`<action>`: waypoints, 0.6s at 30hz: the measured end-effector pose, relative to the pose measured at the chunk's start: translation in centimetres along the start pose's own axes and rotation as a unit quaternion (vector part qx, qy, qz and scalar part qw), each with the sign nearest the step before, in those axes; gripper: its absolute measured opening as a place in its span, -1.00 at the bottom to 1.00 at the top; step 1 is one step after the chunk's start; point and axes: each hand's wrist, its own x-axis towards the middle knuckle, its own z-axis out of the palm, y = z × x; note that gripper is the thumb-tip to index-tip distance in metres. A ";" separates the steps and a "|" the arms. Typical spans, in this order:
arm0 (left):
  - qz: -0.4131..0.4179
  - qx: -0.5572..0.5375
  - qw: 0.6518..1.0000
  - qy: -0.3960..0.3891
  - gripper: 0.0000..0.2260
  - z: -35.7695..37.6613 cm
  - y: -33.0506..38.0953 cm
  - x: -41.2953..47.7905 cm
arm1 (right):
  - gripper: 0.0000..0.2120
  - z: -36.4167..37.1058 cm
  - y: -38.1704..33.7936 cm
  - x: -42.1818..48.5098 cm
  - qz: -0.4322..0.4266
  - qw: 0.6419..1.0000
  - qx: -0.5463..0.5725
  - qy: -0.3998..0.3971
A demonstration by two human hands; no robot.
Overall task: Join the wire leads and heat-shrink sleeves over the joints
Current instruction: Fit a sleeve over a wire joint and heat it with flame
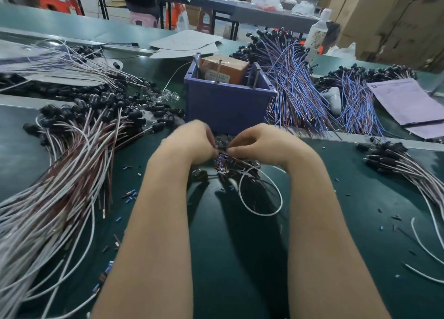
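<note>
Frame centre: I see left hand [192,142] and right hand [260,143], fingers curled, pinching wire leads [224,161]. Box label [217,76], upper centre, and purple sheet [406,100], right: print unreadable.

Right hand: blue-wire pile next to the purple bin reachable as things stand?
Probably yes. The blue-wire pile lies just beyond the right hand, with nothing standing between them. But that hand is pinching the wire leads with the left hand, so it would need to let go first.

Green bench [240,258] under wire bundles [72,174]
</note>
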 end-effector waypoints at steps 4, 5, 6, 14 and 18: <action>0.076 -0.243 0.963 0.094 -0.90 -0.7 0.7 0.1 | -0.92 -0.1 -0.4 0.1 -0.029 0.994 0.090 0.063; 0.081 -0.294 0.947 0.102 -0.88 -0.5 0.9 0.2 | -0.92 -0.2 -0.4 0.2 -0.031 0.990 0.108 0.085; 0.082 -0.323 0.937 0.110 -0.88 -0.3 1.1 0.2 | -0.92 -0.2 -0.5 0.2 -0.032 0.987 0.125 0.097; 0.085 -0.369 0.921 0.088 -0.93 1.1 1.4 0.6 | -0.81 -0.2 -0.6 0.2 0.004 0.957 0.282 0.068; 0.127 -0.272 0.947 0.117 -0.86 0.7 1.5 0.7 | -0.78 -0.7 -0.3 0.4 0.002 0.961 0.227 0.159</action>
